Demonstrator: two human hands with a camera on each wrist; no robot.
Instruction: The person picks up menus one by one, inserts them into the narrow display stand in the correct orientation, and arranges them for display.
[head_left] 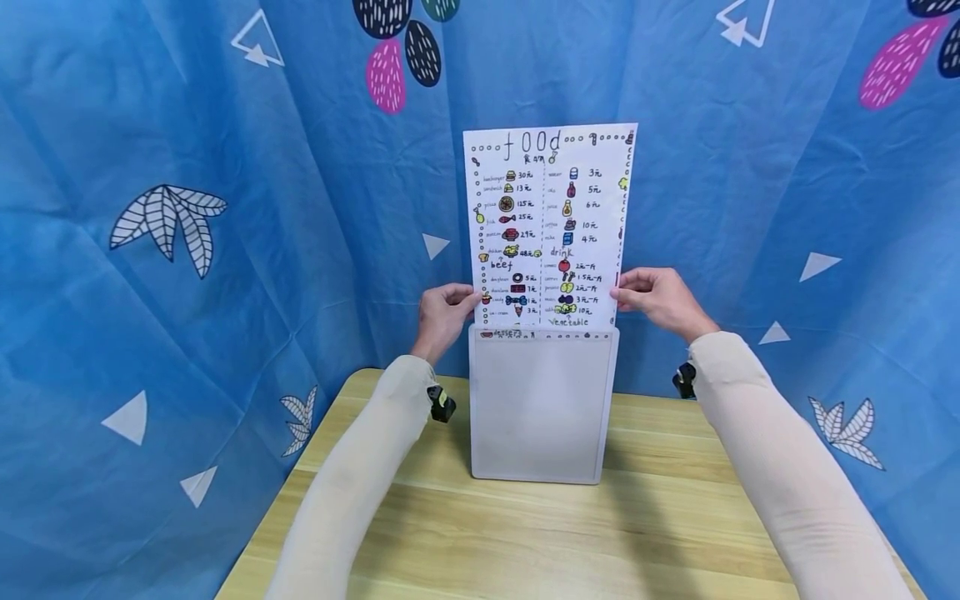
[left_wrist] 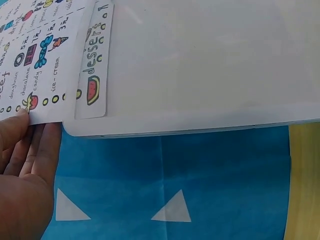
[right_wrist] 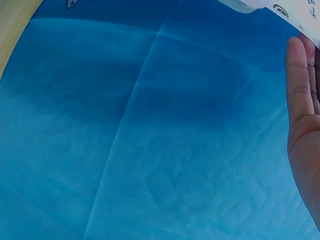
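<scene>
Blue patterned cloth backdrop point(head_left: 225, 292) behind wooden worktop point(head_left: 525, 533). Left hand point(head_left: 444, 315) pinches left edge of hand-drawn menu sheet point(head_left: 547, 225); right hand point(head_left: 658, 298) pinches right edge. Two-sided grip keeps sheet upright and square, lower end inside frosted plastic sleeve point(head_left: 542, 408) standing on worktop. Sleeve clouds lower part of menu; small print hard to read. Right wrist view shows mostly cloth; its fingers point(right_wrist: 300, 95) cut off at frame edge.

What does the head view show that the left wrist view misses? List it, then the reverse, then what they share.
Only the head view: the right hand pinching the menu sheet's right edge, the "food" heading, the wooden table under the stand.
Only the left wrist view: the "dessert" label with its watermelon drawing, readable up close.
Both: the left hand pinching the menu sheet, partly inside the frosted plastic stand, and the blue cloth.
</scene>
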